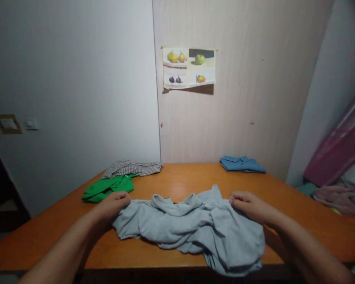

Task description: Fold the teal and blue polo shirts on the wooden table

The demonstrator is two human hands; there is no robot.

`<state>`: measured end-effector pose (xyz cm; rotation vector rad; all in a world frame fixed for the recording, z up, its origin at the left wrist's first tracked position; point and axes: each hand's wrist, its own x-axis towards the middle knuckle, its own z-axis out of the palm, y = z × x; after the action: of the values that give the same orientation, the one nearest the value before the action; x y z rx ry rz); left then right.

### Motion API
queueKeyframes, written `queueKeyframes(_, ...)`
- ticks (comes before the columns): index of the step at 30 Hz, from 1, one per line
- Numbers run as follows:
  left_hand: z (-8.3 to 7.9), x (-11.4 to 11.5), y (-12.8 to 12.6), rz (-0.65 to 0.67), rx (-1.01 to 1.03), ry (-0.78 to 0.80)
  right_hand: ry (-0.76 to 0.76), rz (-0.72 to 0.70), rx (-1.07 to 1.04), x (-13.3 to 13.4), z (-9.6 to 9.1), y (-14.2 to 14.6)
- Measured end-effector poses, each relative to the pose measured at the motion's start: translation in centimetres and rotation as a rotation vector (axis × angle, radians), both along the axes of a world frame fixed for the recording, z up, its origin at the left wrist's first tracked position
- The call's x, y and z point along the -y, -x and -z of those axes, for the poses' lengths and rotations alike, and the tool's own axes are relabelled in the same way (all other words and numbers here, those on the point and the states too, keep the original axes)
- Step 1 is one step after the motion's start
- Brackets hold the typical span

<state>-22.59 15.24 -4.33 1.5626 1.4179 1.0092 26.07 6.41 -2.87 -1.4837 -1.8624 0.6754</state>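
Observation:
A crumpled light grey collared shirt [177,227] lies across the front of the orange-brown table [177,179]. Its collar faces the far side, and its lower right part hangs over the near edge. My left hand [116,203] is closed on the shirt's left end, near the sleeve. On the other side, my right hand [245,203] pinches the cloth at the upper right. Between the two hands the fabric is bunched in folds, so its lower part cannot be made out.
At the back left lie a green garment [109,188] and a striped garment [133,169]. A folded blue shirt [241,164] rests at the back right. Behind the table is a wall with a fruit picture [189,68]. Piled cloth [340,199] is beyond the right edge.

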Motion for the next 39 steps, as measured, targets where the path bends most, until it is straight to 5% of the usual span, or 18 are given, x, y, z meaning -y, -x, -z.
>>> queueKeyframes(7,-2.1,-1.3,-1.0,0.093,-0.434,-0.213,0.013,0.022,-0.054,-0.6,-0.8,1.8)
queueKeyframes(11,-2.8,-0.7,-3.3,0.161,-0.458,-0.294,0.088,-0.114,0.061,-0.6,-1.0,3.0)
queueKeyframes(16,-2.6,-0.3,-6.5,0.346,-0.528,-0.375,-0.034,-0.062,0.014,-1.5,-0.5,3.4)
queueKeyframes(22,-2.0,-2.5,-8.0,0.135,-0.409,-0.349,-0.208,0.193,-0.047,-3.2,0.2,2.4)
queueKeyframes(27,-1.6,-3.2,-7.2,0.147,-0.365,-0.329,-0.020,0.093,-0.166,-3.6,0.6,1.7)
queueKeyframes(32,-2.7,-2.6,-4.4,0.087,-0.407,-0.293,0.169,0.003,-0.048,-4.0,0.9,0.6)
queueKeyframes(39,-3.1,-0.8,-0.7,0.141,-0.460,-0.096,0.155,-0.016,-0.143,-4.0,0.5,0.6)
